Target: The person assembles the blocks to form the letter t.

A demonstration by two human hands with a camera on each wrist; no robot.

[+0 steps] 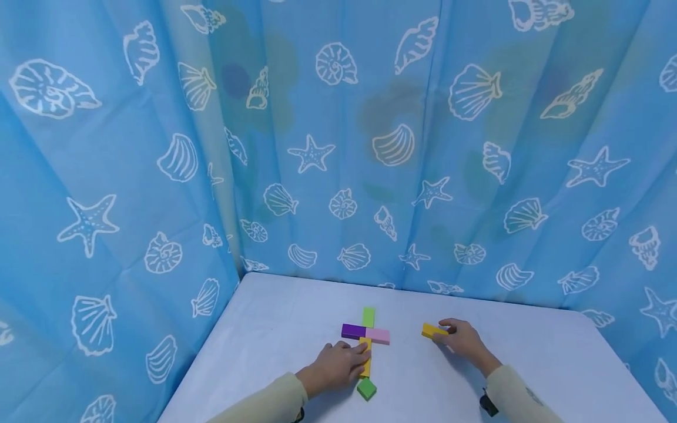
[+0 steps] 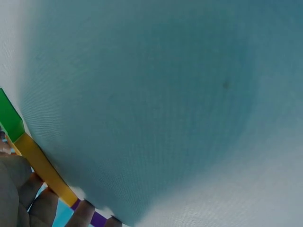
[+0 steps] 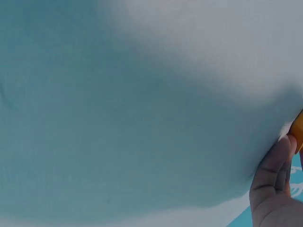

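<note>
In the head view my left hand (image 1: 340, 365) rests its fingers on a long yellow block (image 1: 365, 373) lying on the table; the thumb is mostly hidden. A purple block (image 1: 352, 331) and a pink block (image 1: 378, 336) lie end to end beyond the yellow one, with a light green block (image 1: 368, 317) behind them. At the yellow block's near end, a darker green block (image 1: 367, 388) sits turned at an angle. Off to the right, my right hand (image 1: 465, 341) pinches another yellow block (image 1: 432, 331) by one end, between thumb and fingers.
A white-covered table (image 1: 285, 311) carries the blocks. Blue curtains (image 1: 338, 176) with white shell and starfish prints hang along its back and left side. A dark band (image 1: 488, 404) shows at the right wrist.
</note>
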